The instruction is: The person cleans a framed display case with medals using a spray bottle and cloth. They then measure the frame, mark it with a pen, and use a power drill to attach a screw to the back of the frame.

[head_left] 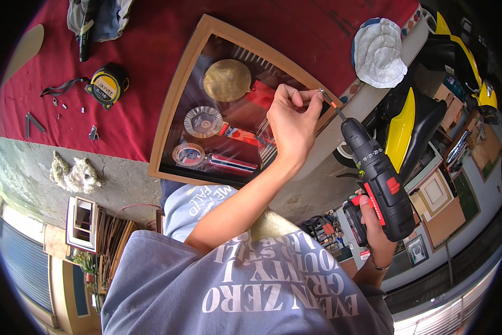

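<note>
My left hand point(295, 120) is closed in a pinch on a small silver screw point(322, 91), over the right edge of a wooden display frame point(182, 95). Wrapped round the handle of a black and red cordless drill point(376, 178) is my right hand point(376, 226). The drill points up and left. Its bit point(334, 105), with an orange band, reaches to the pinched fingertips. Inside the frame lie a gold medal point(227, 80), a silver medal point(203, 121) and a multicoloured medal point(188, 154) with ribbons. My left hand and forearm cover part of the frame.
A dark red cloth point(150, 33) covers the table. On its left lie a yellow and black tape measure point(107, 85), a bent dark metal piece point(34, 125) and small metal bits point(93, 133). A white pad point(379, 53) sits at the right edge, near a yellow-black motorbike point(401, 134).
</note>
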`<action>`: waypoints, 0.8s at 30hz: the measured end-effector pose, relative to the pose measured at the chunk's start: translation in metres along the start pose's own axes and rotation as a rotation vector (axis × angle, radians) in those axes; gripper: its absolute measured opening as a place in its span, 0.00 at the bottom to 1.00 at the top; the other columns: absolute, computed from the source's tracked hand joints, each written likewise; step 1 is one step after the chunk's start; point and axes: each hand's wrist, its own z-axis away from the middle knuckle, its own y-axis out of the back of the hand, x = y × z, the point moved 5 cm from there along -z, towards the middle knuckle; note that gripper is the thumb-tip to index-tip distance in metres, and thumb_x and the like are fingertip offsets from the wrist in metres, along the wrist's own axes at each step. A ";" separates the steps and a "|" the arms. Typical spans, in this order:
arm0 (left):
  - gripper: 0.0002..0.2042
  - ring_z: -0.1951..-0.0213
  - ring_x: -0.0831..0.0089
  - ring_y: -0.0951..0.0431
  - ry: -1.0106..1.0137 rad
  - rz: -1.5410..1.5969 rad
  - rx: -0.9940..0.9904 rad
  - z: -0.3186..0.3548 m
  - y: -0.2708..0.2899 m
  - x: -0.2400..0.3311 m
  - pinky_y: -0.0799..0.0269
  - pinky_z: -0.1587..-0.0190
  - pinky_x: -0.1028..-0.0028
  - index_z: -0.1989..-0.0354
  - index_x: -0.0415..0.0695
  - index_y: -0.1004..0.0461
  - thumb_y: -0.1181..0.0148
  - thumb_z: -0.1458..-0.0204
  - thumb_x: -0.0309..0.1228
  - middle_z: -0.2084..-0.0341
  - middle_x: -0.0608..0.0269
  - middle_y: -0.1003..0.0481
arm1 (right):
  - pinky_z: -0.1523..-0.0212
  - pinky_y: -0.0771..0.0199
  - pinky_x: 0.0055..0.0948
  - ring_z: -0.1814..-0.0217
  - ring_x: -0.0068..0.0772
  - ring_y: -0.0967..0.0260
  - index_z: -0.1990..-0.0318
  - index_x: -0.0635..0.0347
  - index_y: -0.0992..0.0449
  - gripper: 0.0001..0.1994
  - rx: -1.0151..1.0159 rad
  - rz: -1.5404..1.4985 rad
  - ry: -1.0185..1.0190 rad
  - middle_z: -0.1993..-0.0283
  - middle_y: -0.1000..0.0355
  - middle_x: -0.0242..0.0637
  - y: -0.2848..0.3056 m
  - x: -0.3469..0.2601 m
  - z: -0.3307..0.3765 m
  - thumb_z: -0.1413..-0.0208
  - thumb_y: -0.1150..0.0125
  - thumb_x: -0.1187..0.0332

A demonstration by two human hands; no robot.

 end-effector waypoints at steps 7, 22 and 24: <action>0.18 0.68 0.80 0.22 0.010 -0.017 0.012 0.000 0.000 -0.001 0.27 0.61 0.76 0.76 0.44 0.45 0.36 0.49 0.21 0.72 0.53 0.17 | 0.54 0.25 0.38 0.59 0.41 0.23 0.54 0.64 0.20 0.14 -0.029 0.011 -0.072 0.59 0.21 0.42 0.016 -0.007 -0.004 0.47 0.30 0.70; 0.19 0.67 0.82 0.24 0.039 0.069 0.010 0.001 0.000 -0.004 0.27 0.61 0.78 0.76 0.44 0.46 0.36 0.49 0.21 0.71 0.53 0.17 | 0.56 0.29 0.41 0.60 0.47 0.26 0.55 0.62 0.20 0.13 -0.085 0.239 0.291 0.58 0.22 0.44 0.023 -0.033 -0.021 0.47 0.31 0.69; 0.19 0.67 0.82 0.24 0.031 0.082 0.009 0.001 0.000 -0.005 0.27 0.61 0.78 0.76 0.44 0.46 0.36 0.49 0.21 0.71 0.52 0.17 | 0.55 0.29 0.42 0.58 0.48 0.26 0.55 0.62 0.20 0.13 -0.084 0.260 0.302 0.57 0.21 0.44 0.022 -0.031 -0.019 0.47 0.31 0.69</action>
